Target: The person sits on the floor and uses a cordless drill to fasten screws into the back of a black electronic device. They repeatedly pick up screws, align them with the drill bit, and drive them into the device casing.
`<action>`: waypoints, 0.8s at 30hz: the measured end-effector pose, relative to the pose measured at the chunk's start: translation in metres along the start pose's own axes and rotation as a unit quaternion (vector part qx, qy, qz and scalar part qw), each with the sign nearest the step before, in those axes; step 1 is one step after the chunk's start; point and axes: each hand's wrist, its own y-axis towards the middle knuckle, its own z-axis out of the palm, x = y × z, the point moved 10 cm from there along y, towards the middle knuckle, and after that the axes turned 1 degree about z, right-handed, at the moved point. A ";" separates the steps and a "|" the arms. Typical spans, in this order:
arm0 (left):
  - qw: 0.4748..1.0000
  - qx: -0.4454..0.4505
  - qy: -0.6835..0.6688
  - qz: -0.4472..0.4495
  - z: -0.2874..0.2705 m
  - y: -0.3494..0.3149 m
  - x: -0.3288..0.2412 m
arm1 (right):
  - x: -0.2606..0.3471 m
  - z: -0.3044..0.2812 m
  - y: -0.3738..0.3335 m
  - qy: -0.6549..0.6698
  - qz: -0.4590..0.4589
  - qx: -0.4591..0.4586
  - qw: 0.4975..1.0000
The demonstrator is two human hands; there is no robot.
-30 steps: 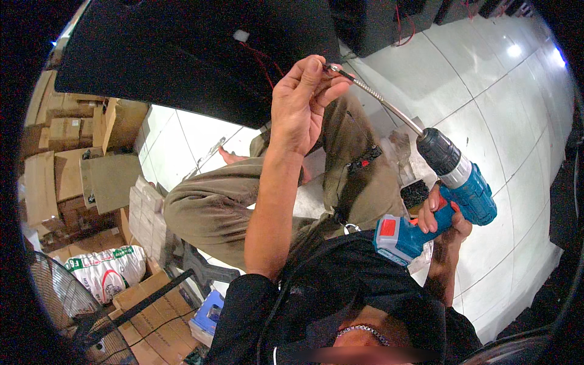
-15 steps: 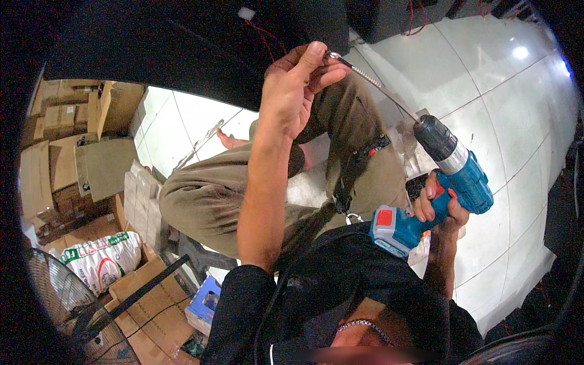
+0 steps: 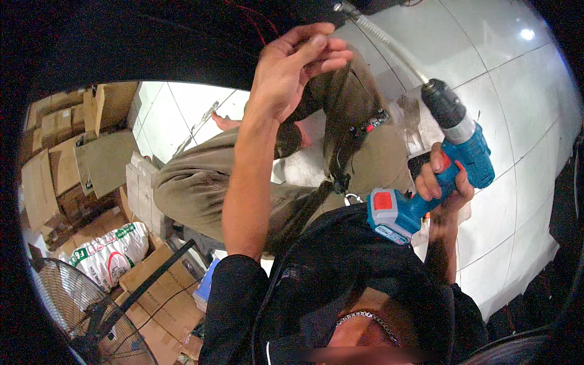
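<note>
Powered hand tool, seen from above. The right hand (image 3: 460, 196) is wrapped about the handle of a teal, black and silver pistol-shaped drill (image 3: 471, 152), held over pale floor tiles (image 3: 486, 237) to the right of the lap. A long, slender, silvery rod (image 3: 401, 56) with a ribbed section extends from the chuck toward the upper edge. The left hand (image 3: 281, 82), fingers loosely spread, grasps nothing visible and lies just beside the rod's tip, apart from it. The drill is probably rigid and fairly heavy, its mass shared between motor and battery block (image 3: 395, 219); the handle affords the surest hold. The rod appears smooth near the chuck, perhaps slippery there; its flexibility is uncertain. Motion blur obscures the tip; fingers hide part of the handle.
</note>
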 end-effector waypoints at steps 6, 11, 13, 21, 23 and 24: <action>0.914 -0.004 0.383 -0.135 -0.062 -0.053 0.111 | 0.027 -0.028 0.001 -0.040 -0.043 -0.030 0.998; 0.821 -0.003 0.536 -0.196 -0.027 -0.070 0.124 | 0.030 -0.037 0.001 -0.047 -0.060 -0.073 0.994; 0.795 0.013 0.568 -0.214 -0.023 -0.069 0.129 | 0.026 -0.035 0.004 -0.028 -0.059 -0.063 0.996; 0.821 -0.059 0.556 -0.110 -0.052 -0.049 0.108 | 0.006 -0.021 0.013 0.056 -0.051 0.024 0.997; 0.844 -0.073 0.518 -0.119 -0.069 -0.041 0.088 | 0.002 -0.011 0.018 0.091 -0.056 0.063 0.992; 0.797 -0.091 0.593 -0.073 -0.062 -0.035 0.048 | 0.000 -0.009 0.019 0.071 -0.049 0.045 0.995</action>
